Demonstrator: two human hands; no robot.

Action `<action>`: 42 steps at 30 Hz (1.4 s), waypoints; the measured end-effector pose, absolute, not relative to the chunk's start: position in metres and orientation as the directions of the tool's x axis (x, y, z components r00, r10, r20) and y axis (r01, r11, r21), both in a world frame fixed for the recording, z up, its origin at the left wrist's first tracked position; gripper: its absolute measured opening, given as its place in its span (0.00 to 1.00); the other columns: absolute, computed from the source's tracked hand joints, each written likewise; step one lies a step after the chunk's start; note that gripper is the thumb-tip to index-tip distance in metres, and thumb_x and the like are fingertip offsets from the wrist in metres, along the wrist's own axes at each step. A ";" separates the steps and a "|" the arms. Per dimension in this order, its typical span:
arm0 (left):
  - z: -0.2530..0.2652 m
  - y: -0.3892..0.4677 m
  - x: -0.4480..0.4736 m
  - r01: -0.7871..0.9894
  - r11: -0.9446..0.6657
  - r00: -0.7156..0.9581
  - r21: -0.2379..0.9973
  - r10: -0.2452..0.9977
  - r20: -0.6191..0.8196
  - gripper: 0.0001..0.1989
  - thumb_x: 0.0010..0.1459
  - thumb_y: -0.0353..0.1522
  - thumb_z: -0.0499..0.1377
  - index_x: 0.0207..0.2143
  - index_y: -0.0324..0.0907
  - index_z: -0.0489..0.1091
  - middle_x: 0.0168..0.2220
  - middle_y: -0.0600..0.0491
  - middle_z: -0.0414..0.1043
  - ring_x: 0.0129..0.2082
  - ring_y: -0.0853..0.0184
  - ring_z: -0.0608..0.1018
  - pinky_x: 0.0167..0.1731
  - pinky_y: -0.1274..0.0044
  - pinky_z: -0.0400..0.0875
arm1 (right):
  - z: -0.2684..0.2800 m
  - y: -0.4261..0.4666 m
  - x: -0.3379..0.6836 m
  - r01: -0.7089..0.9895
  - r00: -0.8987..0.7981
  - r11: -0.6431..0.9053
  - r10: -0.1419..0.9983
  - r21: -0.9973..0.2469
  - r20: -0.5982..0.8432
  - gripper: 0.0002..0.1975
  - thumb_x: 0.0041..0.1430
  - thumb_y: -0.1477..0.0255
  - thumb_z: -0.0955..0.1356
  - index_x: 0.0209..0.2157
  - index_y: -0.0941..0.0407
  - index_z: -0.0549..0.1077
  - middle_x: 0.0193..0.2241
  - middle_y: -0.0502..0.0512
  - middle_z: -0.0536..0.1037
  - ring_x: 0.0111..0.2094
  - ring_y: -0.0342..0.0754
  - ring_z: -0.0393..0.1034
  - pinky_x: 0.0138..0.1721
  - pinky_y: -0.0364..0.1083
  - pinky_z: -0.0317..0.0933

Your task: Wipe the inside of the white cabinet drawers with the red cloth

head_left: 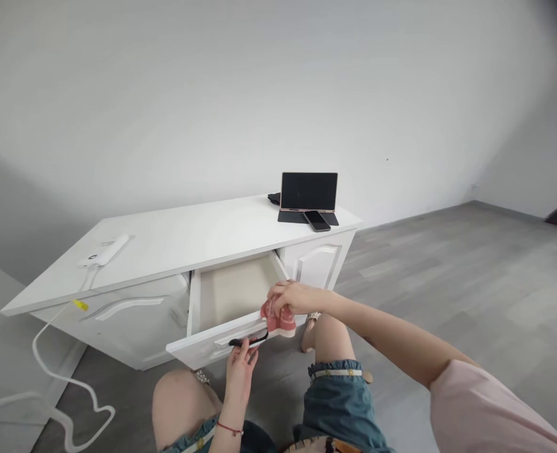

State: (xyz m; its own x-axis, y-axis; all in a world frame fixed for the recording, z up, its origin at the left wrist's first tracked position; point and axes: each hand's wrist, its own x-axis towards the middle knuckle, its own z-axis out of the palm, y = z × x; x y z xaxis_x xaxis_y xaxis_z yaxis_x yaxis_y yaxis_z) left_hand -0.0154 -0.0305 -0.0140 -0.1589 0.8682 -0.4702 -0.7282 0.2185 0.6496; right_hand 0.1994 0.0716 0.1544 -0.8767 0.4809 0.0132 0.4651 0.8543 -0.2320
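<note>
Right hand [288, 297] gripping red cloth [284, 323] at drawer [191, 350]; yellow tag [80, 305] unreadable

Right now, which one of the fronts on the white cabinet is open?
The middle one, the drawer: it is pulled out, with the left hand and right hand at its front. The left front and right front look shut.

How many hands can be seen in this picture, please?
2: the left hand at the black handle, and the right hand on the red cloth at the drawer's front.
</note>
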 end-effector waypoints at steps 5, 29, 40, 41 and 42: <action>-0.011 -0.032 -0.014 -0.725 0.221 -0.175 0.652 0.857 -0.485 0.14 0.46 0.30 0.70 0.20 0.41 0.65 0.33 0.48 0.80 0.36 0.64 0.81 0.45 0.69 0.71 | 0.145 0.055 0.255 0.624 -0.758 0.767 0.640 -0.148 0.123 0.13 0.56 0.78 0.68 0.34 0.47 0.81 0.50 0.51 0.75 0.51 0.51 0.63 0.49 0.50 0.54; -0.021 -0.035 0.007 -0.719 -0.060 -0.341 0.692 0.898 -0.277 0.10 0.46 0.32 0.70 0.23 0.40 0.71 0.29 0.53 0.78 0.35 0.69 0.80 0.46 0.75 0.70 | -0.025 -0.008 0.188 0.866 -0.017 0.406 0.609 -0.293 0.793 0.20 0.60 0.79 0.64 0.44 0.43 0.79 0.50 0.58 0.66 0.53 0.56 0.55 0.51 0.55 0.54; -0.022 -0.033 0.009 -0.667 -0.084 -0.378 0.740 0.895 -0.239 0.15 0.42 0.36 0.72 0.20 0.41 0.69 0.25 0.55 0.76 0.31 0.69 0.79 0.42 0.75 0.71 | -0.051 -0.008 0.169 0.823 0.111 0.386 0.609 -0.416 0.785 0.17 0.60 0.80 0.62 0.42 0.49 0.79 0.48 0.59 0.66 0.49 0.55 0.59 0.47 0.54 0.57; -0.023 -0.034 0.008 -0.666 -0.077 -0.374 0.742 0.895 -0.242 0.15 0.42 0.37 0.72 0.20 0.41 0.69 0.26 0.54 0.77 0.32 0.68 0.79 0.42 0.75 0.71 | -0.062 -0.008 0.175 0.826 0.126 0.367 0.619 -0.427 0.776 0.17 0.59 0.80 0.62 0.42 0.50 0.79 0.47 0.60 0.66 0.48 0.55 0.60 0.46 0.53 0.59; -0.023 -0.034 0.007 -0.667 -0.076 -0.371 0.741 0.896 -0.242 0.16 0.42 0.37 0.72 0.20 0.41 0.68 0.26 0.54 0.77 0.33 0.68 0.79 0.42 0.75 0.71 | -0.072 -0.008 0.180 0.830 0.130 0.352 0.632 -0.432 0.764 0.17 0.59 0.80 0.62 0.41 0.51 0.79 0.47 0.60 0.67 0.48 0.55 0.61 0.45 0.53 0.60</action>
State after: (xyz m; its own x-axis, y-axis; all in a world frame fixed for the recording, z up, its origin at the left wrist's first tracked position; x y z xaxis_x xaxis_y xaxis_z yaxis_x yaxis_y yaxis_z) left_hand 0.0075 -0.0338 -0.0235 -0.3713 0.8965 -0.2417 -0.6670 -0.0764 0.7411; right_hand 0.1798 -0.0083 -0.0720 0.1296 0.6325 0.7637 0.8302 0.3519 -0.4323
